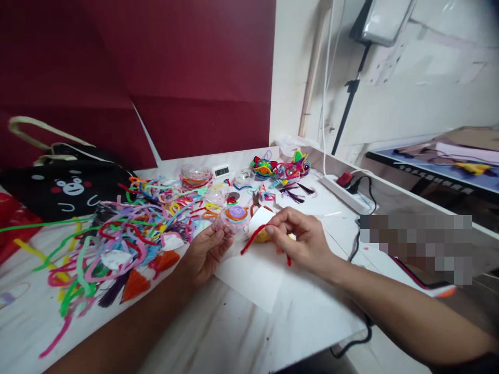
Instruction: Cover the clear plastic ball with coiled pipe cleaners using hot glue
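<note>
My left hand (212, 249) is closed on a clear round plastic piece (235, 215) that has a coil of purple and orange pipe cleaner on its top. Between the thumb and fingers of my right hand (298, 236) is a red pipe cleaner (253, 238), bent so that one end points down toward the left and another bit hangs below the hand. The red strand and the plastic piece are apart. Under both hands lies a white sheet of paper (253, 285). Something yellow (265, 235) shows partly behind my right hand. Pliers (255, 200) lie just beyond the plastic piece.
A tangled heap of coloured pipe cleaners (128, 234) covers the table's left side. Finished-looking colourful ornaments (290, 169) and a small digital clock (221, 171) sit at the back. A power strip (346, 195) lies along the right edge, and a black bag (74, 182) stands at left.
</note>
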A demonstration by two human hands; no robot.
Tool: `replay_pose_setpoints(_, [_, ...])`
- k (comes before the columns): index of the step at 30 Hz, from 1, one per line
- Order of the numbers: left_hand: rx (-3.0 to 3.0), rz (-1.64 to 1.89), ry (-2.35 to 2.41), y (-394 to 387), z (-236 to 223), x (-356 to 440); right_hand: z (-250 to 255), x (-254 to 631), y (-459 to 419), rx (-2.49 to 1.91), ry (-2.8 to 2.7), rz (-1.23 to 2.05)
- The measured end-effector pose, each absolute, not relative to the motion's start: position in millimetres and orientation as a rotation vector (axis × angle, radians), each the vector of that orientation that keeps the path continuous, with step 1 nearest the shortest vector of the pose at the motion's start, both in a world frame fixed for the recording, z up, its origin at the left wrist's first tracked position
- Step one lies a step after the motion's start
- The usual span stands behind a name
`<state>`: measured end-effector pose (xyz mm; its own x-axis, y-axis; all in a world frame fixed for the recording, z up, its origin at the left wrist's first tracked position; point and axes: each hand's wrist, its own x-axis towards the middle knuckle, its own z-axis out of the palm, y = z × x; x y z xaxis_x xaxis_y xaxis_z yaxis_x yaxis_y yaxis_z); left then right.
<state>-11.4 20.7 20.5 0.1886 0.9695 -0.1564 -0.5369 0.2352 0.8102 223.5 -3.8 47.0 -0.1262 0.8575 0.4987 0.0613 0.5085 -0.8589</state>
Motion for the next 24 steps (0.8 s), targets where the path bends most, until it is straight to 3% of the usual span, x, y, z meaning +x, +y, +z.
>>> replay_pose_setpoints(13, [0.752, 1.150, 0.790, 13.5, 18.0, -9.0, 47.9, 222.3, -18.6, -0.548, -1.936, 0.057])
replay_pose_setpoints(24, [0.721, 1.170, 0.755, 16.0, 10.5, -12.6, 98.0, 231.2, -73.5, -0.456, -2.407, 0.151])
